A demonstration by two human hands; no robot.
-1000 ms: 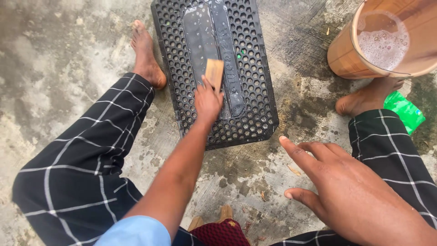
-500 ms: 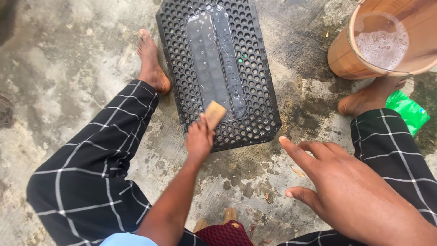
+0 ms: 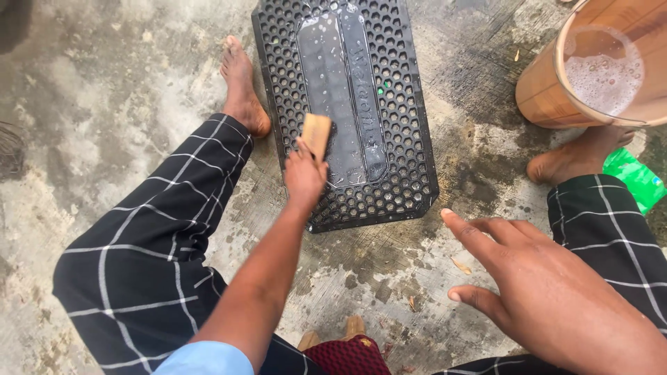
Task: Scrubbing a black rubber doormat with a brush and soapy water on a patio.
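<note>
A black rubber mat with honeycomb holes and a wet smooth centre panel lies on the concrete between my bare feet. My left hand grips a wooden scrub brush and presses it on the mat's left side, near its lower half. My right hand hovers low at the right, fingers spread, holding nothing, just off the mat's near right corner. My knees in black checked trousers frame the mat.
An orange-brown bucket of foamy water stands at the upper right, beside my right foot. A green packet lies by that foot. My left foot rests beside the mat's left edge. The concrete floor is wet and stained.
My left hand pulled the brush down toward the mat's near edge, then pushed it back up and left. My right hand stayed almost still.
</note>
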